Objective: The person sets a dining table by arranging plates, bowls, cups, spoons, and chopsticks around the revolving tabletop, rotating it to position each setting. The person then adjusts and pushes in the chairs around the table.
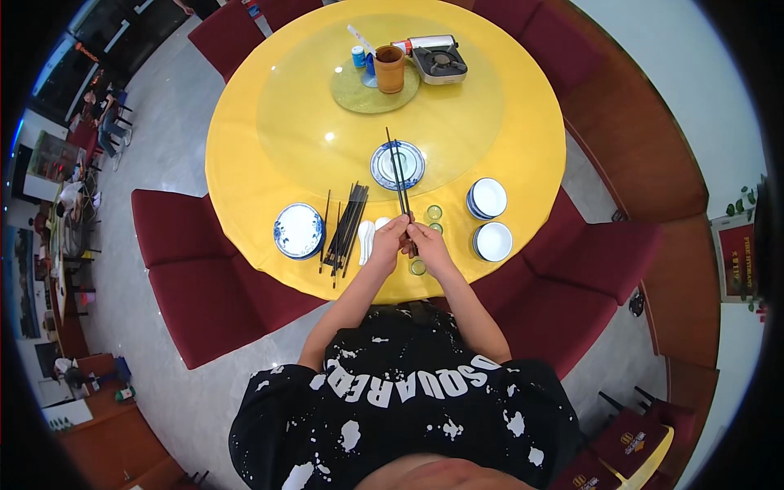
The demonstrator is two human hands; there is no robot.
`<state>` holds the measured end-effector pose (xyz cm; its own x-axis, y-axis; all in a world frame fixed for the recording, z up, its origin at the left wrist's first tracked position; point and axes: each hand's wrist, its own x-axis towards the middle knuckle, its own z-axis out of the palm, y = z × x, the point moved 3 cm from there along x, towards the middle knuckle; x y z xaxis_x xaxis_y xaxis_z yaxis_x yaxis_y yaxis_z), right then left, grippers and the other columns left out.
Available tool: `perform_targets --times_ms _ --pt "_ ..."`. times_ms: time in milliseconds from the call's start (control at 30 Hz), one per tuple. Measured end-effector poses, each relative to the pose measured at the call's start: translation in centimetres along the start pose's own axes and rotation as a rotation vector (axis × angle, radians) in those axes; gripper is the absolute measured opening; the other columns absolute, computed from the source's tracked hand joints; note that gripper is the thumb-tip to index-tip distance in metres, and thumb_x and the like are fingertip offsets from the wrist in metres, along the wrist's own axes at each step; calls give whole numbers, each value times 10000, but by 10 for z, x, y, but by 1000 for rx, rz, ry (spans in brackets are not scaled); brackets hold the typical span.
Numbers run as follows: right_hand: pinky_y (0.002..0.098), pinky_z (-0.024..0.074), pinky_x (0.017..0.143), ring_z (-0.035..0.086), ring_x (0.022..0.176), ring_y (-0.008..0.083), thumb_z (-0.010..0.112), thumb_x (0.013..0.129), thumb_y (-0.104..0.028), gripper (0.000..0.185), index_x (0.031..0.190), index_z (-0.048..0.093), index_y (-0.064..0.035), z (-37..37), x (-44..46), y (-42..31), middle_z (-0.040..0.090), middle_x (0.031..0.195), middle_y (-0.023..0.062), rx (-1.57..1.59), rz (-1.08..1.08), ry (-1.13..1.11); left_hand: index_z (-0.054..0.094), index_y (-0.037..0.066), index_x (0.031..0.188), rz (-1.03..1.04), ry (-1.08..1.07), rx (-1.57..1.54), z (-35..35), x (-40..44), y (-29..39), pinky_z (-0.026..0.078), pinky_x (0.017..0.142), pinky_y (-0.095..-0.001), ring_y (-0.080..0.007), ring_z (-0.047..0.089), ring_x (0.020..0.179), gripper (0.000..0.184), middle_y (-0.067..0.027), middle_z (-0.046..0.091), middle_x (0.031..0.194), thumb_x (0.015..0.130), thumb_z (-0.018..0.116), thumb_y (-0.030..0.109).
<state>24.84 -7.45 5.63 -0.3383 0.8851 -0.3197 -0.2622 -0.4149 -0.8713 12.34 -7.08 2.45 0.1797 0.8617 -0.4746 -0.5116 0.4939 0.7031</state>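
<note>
We had a pair of chopsticks (398,173) above the near part of the round bench (237,155), slanting away from us, far ends over the blue-rimmed plate (376,167). Our left hand (393,235) and right hand (422,238) were together, both clamped on their near portion. The room there was tight: white spoons (365,243) lay just left, green glasses (434,212) stood just right, one near the front edge. Farther left came the pile of loose chopsticks (353,220), then the stacked plates (299,231) near the rim; to the right, two stacks of bowls (492,242) stood near the edge. Beyond the blue-rimmed plate, a wide span of glass turntable (302,106) opened towards the bamboo holder (390,73) and portable stove (442,65). Our pair looked slim, straight and dark, its far ends slightly apart and one reaching beyond the other.
</note>
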Motion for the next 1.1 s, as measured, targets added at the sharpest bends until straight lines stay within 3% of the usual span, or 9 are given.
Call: perform_targets --times_ms 100,200,233,367,467,600,633,967,1100 --pt "270 501 590 661 730 159 504 1028 -274 310 1122 624 -4 1 -13 -18 684 919 86 -1 166 66 688 45 1176 85 99 111 9 -1 -3 374 559 -212 -52 432 666 293 56 570 800 981 622 254" --pt "291 555 653 683 789 182 494 1034 -276 309 1159 612 -19 -6 -11 -10 682 985 86 61 261 74 683 42 1194 66 83 189 2 -4 -8 453 643 -209 -62 533 729 299 33 616 837 980 620 242" --pt "288 556 655 683 795 183 495 1033 -276 309 1156 612 -18 -7 -10 -3 683 987 90 84 273 94 675 13 1199 54 39 169 5 -12 -3 506 798 -241 -114 610 935 316 -43 645 1073 976 623 231" --pt "286 539 672 651 794 173 500 1033 -264 296 1146 614 -15 -7 -8 20 666 929 84 196 290 60 676 12 1194 107 55 258 -23 -2 -22 475 919 -301 -161 536 1169 324 -72 438 1455 972 620 242" --pt "273 501 658 594 727 154 510 1031 -252 290 1137 618 -5 -4 -2 27 622 843 56 191 262 15 685 57 1207 97 7 392 -27 -9 2 452 883 -280 -154 554 1116 352 -54 452 1449 980 593 310" --pt "251 460 636 558 677 140 520 1026 -239 296 1127 625 19 9 -2 11 588 774 37 106 264 -111 666 89 1246 141 123 377 -27 -2 34 434 857 -292 -138 563 1004 424 -37 621 1206 1006 508 401" --pt "258 453 634 563 685 144 505 1029 -236 305 1130 628 25 11 -3 9 589 767 38 74 285 -140 621 31 1288 144 126 318 -30 4 43 459 855 -319 -134 577 903 438 -56 639 1035 1032 478 357" --pt "313 523 688 636 724 193 482 1030 -241 327 1172 604 26 7 7 18 637 869 71 193 380 -126 660 15 1191 129 120 331 -8 -10 43 436 654 -216 -73 508 734 411 -25 626 955 1052 465 349" --pt "309 519 667 637 718 187 479 1030 -235 320 1171 601 25 5 5 10 642 872 70 185 391 -142 667 25 1179 142 101 330 -7 -9 45 449 661 -226 -84 519 750 398 -31 620 956 1048 473 348"
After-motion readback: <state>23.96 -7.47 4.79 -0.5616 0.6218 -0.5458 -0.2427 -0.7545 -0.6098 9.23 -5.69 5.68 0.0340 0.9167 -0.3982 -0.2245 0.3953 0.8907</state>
